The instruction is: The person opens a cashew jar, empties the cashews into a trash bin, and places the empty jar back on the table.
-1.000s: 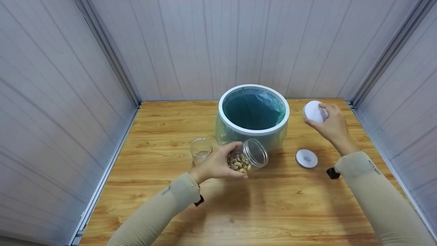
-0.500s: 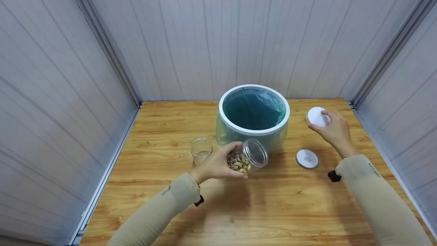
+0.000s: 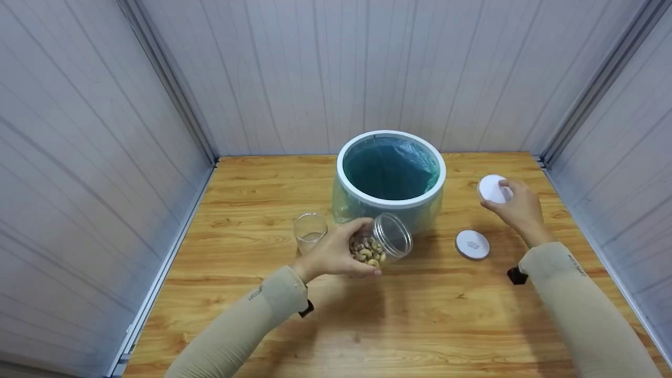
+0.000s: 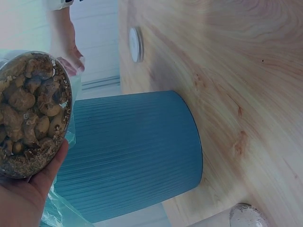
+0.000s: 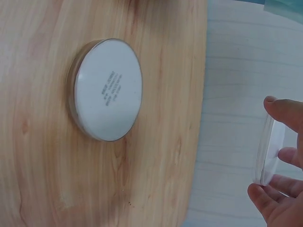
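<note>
My left hand [image 3: 331, 255] grips a clear plastic jar [image 3: 394, 235], tilted with its uncapped mouth to the right, in front of the bin. Cashews [image 3: 367, 251] lie inside toward its base, and the left wrist view looks straight at that nut-covered base [image 4: 33, 111]. Off to the right, my right hand [image 3: 520, 210] pinches a round white lid [image 3: 492, 189] by its edge, raised above the table. In the right wrist view this lid [image 5: 270, 151] appears nearly edge-on between thumb and fingers. A second white lid [image 3: 472, 244] lies flat on the table, with small print on top.
A bin with a white rim [image 3: 391, 203] and a green plastic liner stands at the back middle; its ribbed blue side [image 4: 128, 151] fills much of the left wrist view. A clear jar without a lid [image 3: 310, 228] stands behind my left wrist. Panel walls enclose the wooden table [image 3: 420, 325].
My right hand has moved a little toward me and to the right, carrying the white lid. The left hand and the jar of cashews have stayed put.
</note>
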Demonstrator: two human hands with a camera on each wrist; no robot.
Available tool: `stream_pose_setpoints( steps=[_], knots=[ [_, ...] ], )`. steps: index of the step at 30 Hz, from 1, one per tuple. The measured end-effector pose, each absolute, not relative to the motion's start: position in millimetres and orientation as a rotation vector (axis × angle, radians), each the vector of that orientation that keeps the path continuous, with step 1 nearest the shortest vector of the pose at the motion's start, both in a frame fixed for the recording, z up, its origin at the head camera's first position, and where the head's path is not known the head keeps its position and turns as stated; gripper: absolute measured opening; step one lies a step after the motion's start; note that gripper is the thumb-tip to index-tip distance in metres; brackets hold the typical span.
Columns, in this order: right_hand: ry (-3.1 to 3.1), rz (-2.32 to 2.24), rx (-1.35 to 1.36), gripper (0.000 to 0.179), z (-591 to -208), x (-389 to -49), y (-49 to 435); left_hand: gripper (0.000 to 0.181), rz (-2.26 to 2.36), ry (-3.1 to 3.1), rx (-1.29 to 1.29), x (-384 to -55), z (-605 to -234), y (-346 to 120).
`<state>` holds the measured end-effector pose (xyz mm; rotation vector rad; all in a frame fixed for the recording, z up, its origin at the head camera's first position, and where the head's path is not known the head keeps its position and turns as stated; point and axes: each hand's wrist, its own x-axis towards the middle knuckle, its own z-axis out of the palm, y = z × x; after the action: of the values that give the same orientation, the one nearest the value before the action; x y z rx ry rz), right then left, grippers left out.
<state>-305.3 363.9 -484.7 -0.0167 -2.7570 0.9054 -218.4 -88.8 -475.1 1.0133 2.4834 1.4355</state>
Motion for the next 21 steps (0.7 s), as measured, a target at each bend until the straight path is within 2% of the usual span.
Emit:
stream_pose_setpoints(
  steps=[21],
  knots=[
    [-2.868, 0.964, -0.045, 0.081, -510.6, -303.0, 386.7, 0.096, 1.442, 2.468, 0.996, -219.0, -475.3, -90.3]
  ],
)
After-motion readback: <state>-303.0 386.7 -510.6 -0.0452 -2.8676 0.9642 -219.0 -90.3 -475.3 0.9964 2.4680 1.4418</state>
